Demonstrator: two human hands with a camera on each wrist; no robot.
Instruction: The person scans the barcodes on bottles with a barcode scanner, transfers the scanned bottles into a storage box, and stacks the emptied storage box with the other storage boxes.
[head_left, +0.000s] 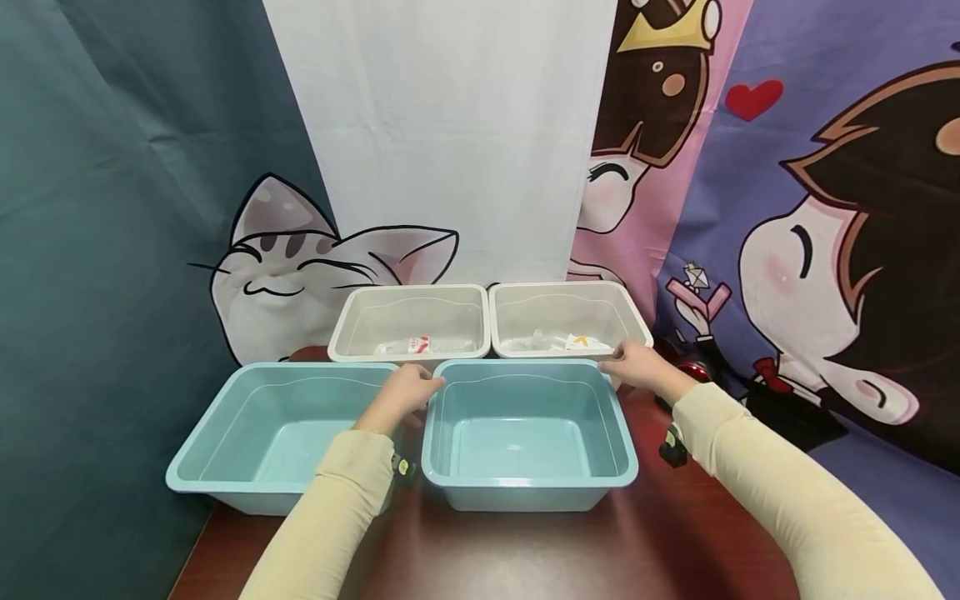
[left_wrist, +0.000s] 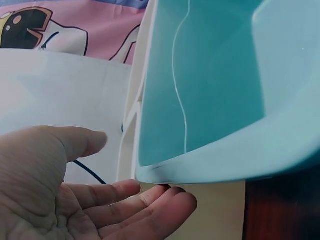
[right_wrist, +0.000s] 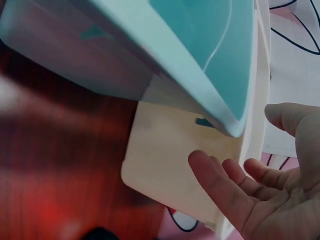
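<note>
A light blue plastic basin [head_left: 529,482] stands on the table in front of me, between my two hands. At its back left corner is my left hand [head_left: 405,392]; in the left wrist view its fingertips [left_wrist: 182,202] lie just under the rim, thumb apart from it. My right hand [head_left: 637,367] is by the back right corner. The right wrist view shows its fingers [right_wrist: 220,185] extended and loosely bent beside the rim, the thumb apart. Neither hand is curled round the basin.
A second blue basin [head_left: 292,486] stands to the left, partly behind my left forearm. Behind are two cream bins, left [head_left: 411,294] and right [head_left: 562,290], holding clear plastic items with labels [head_left: 418,344]. A printed curtain [head_left: 450,125] hangs behind the reddish-brown table [head_left: 525,558].
</note>
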